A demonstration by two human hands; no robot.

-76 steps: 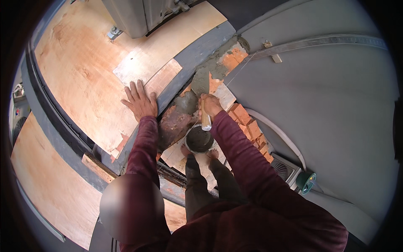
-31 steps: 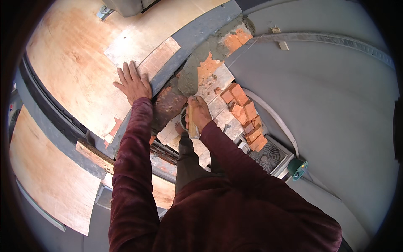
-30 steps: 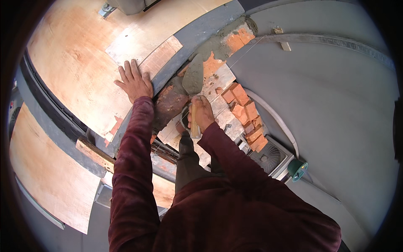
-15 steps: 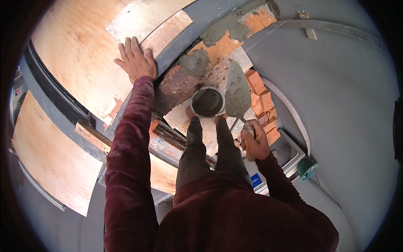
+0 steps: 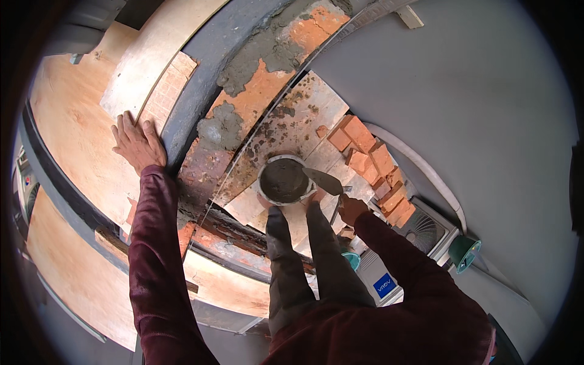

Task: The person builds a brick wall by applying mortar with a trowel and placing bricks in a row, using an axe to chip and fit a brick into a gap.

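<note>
My left hand (image 5: 139,145) lies flat with its fingers spread on the pale wooden board (image 5: 73,115), beside a dark grey ledge (image 5: 193,91). In my right hand (image 5: 351,210) is the handle of a pointing trowel (image 5: 325,181), its blade tip at the rim of a round bucket. Grey mortar (image 5: 283,180) fills much of that bucket (image 5: 262,188), which stands in front of my feet. Along the brick wall top (image 5: 258,91), wet mortar (image 5: 220,128) lies in patches, leaving some orange brick bare.
Loose orange bricks (image 5: 371,155) are piled right of the bucket on spattered boards (image 5: 304,115). An air-conditioner outdoor unit (image 5: 395,261) stands below them, with a green pot-shaped thing (image 5: 464,251) nearby. A pale pipe (image 5: 426,167) curves along the grey wall (image 5: 474,103).
The trowel has come down from above the boards to the bucket's rim, its blade now turned leftward. The view has shifted; my left hand stays flat on the board.
</note>
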